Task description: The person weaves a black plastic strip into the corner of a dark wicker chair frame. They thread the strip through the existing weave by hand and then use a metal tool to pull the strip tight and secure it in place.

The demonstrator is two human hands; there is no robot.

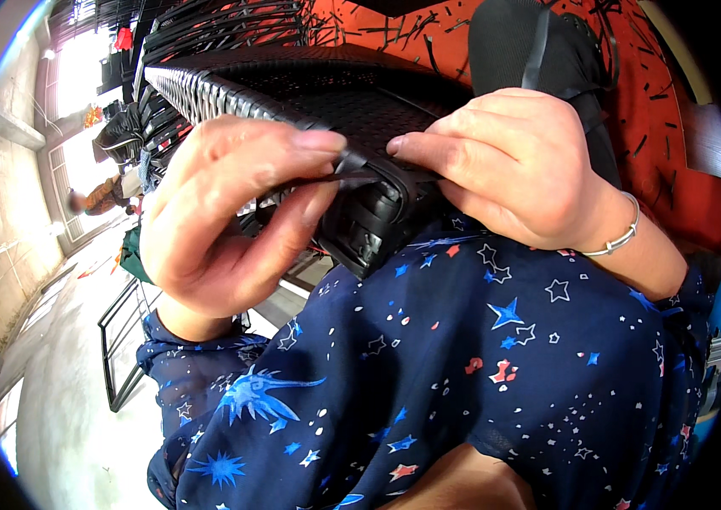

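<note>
A black woven rattan furniture piece (326, 106) lies across my lap, its framed corner (382, 200) pointing towards me. My left hand (216, 208) pinches a thin black rattan strip (354, 177) between thumb and forefinger, just left of the corner. The strip runs to the wrapped edge of the corner. My right hand (522, 161) is closed at the right side of the same corner. One fingertip presses on the weave near the edge, and the other fingers curl beside it. Part of its grip is hidden behind the knuckles.
Many black strip scraps lie on a red surface (633, 51) beyond my knee (505, 55). Stacked black frames (216, 30) stand at the back left. A thin black metal frame (110, 365) rests on the pale floor (71, 408). Another person (101, 197) is far off at left.
</note>
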